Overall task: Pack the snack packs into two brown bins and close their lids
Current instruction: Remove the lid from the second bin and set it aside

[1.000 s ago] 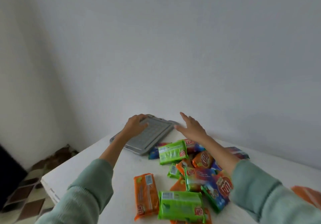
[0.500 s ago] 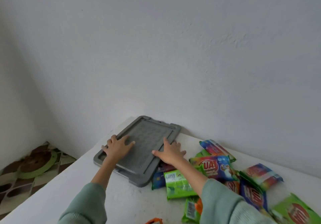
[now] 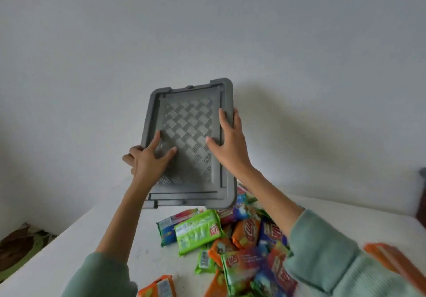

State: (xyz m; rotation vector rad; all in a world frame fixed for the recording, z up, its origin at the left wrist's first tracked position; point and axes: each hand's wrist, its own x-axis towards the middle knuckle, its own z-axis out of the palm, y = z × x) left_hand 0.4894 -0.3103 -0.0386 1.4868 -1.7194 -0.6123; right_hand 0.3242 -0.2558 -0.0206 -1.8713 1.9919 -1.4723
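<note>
A grey plastic lid (image 3: 191, 121) with a woven pattern is lifted off the white table (image 3: 92, 246) and tilted up before the wall. My left hand (image 3: 147, 158) grips its left edge, thumb and one finger on the face and the other fingers curled behind. My right hand (image 3: 228, 142) holds its right edge with the fingers wrapped over the rim. Below lies a heap of snack packs (image 3: 230, 246) in green, orange and blue. No brown bin is clearly in view.
A plain wall stands close behind the table. An orange pack (image 3: 391, 260) lies at the right, another orange pack (image 3: 159, 287) at the bottom edge. A dark object (image 3: 423, 200) shows at the far right edge. Patterned floor (image 3: 18, 248) lies beyond the table's left edge.
The lid lay flat on the table under both hands; both hands have now gripped its edges and raised it, tilted upright, above the packs.
</note>
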